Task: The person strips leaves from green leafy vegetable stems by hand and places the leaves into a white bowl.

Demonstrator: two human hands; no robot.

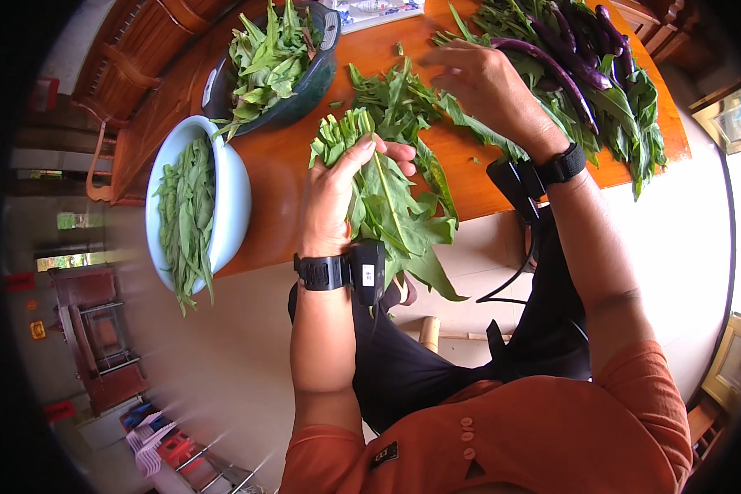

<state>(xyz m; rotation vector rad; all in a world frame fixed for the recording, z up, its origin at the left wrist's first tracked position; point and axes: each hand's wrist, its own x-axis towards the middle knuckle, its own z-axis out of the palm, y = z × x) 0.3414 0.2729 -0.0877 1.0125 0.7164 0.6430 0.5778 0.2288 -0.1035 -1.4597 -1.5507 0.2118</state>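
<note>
My left hand [331, 198] is closed around a bunch of leafy greens [387, 198] at the table's near edge. Their pale stem ends stick up past my thumb, and the broad, jagged leaves hang down over the edge. Over the table to the right is my right hand [490, 90], its fingers stretched loosely leftward and slightly blurred, with nothing seen in them. Under and beside it lie loose leaves [391, 103], some reaching toward my right wrist. Both wrists wear black straps with small black boxes.
A light blue basin [236, 206] of long green leaves stands at the table's left edge. Behind it is a dark basin [317, 78] heaped with jagged greens. Purple eggplants [552, 70] lie on more greens [634, 132] at the right. A printed sheet [379, 12] lies at the back.
</note>
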